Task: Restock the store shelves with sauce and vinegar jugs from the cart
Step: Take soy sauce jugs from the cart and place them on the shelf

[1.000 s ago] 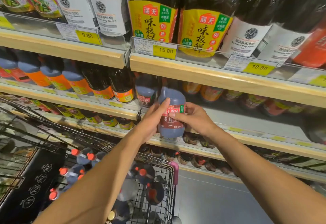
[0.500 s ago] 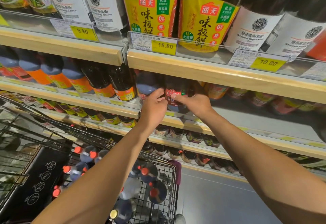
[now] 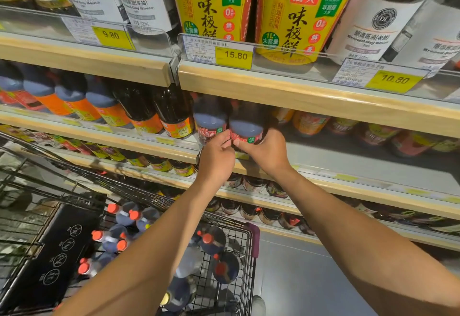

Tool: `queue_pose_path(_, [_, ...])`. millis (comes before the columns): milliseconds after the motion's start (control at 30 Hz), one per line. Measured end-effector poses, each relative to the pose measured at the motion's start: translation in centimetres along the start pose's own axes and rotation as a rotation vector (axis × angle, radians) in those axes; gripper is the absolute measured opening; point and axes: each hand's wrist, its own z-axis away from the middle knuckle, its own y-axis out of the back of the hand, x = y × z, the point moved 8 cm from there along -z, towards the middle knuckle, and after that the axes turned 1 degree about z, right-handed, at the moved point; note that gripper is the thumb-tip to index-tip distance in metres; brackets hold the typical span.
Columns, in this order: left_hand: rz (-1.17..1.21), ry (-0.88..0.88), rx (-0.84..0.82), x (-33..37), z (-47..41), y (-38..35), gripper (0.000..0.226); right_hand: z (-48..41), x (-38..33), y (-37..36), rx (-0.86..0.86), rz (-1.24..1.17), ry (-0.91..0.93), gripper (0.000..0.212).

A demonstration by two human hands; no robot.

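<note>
Close by and low down is the wire cart (image 3: pixel 249 242). It is made of thin black metal bars in a grid. Round, dark spare jugs (image 3: pixel 213 241) with small orange-red caps stand packed inside it. A flat black box (image 3: pixel 62 253) with white round marks sits next to them. Two bare arms reach up over the cart to the middle shelf (image 3: pixel 348 166), which has a smooth gray top and a pale wood edge. There both hands hold one sauce jug (image 3: pixel 246 130). It is smooth, shiny plastic, dark and round, with a red label. It stands at the front of the middle shelf, touching a neighbor jug (image 3: pixel 210 121) just like it on its left. The left hand (image 3: pixel 216 159) has bent fingers, and their tips pinch the label's left side. The right hand (image 3: pixel 266 151) curls round the jug's right side, with its thumb on the label. Higher and farther is the top shelf (image 3: pixel 298 96), also edged in pale wood, with a yellow price tag (image 3: pixel 234 55) that reads 15.80. Tall dark bottles (image 3: pixel 298 17) with shiny yellow labels stand there.
</note>
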Motion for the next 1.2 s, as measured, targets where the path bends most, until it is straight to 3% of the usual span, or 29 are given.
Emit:
queue_pose_path(200, [0.025,0.018,-0.038,-0.7,-0.2,0.0,0.06,-0.2,0.1,-0.1,-0.099,0.113,0.027,0.034])
queue_pose_path(633, [-0.044,0.023,-0.11,-0.9,-0.2,0.8,0.051,0.2,0.0,0.6,-0.084,0.181,-0.002,0.053])
queue_pose_path(933, [-0.135,-0.083,-0.083,-1.1,4.5,5.0,0.037,6.7,-0.7,2.1,0.0,0.194,-0.059,0.089])
queue_pose_path(1100, [-0.201,-0.051,-0.132,-4.3,8.0,6.9,0.034,13.4,-1.9,1.4,0.06,0.193,-0.032,0.069])
queue_pose_path(1200, [-0.247,-0.022,-0.168,-7.3,9.8,7.5,0.032,17.7,-1.2,-0.5,-0.009,0.146,-0.058,0.051])
